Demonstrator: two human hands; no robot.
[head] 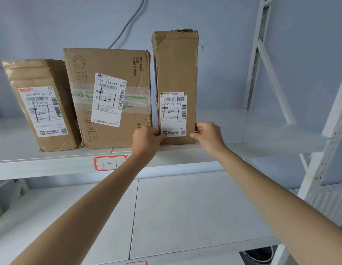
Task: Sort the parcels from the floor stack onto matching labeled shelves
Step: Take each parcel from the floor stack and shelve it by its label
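While both hands, left [146, 139] and right [208, 135], pinch the tall box [175, 73] low at 3 and 9 o'clock, it looks stiff, light, tippy.

Head view, facing shelf [51, 165], close

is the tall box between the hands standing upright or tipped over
Upright. The tall box stands on its narrow end on the shelf, sides vertical, left hand and right hand at its base.
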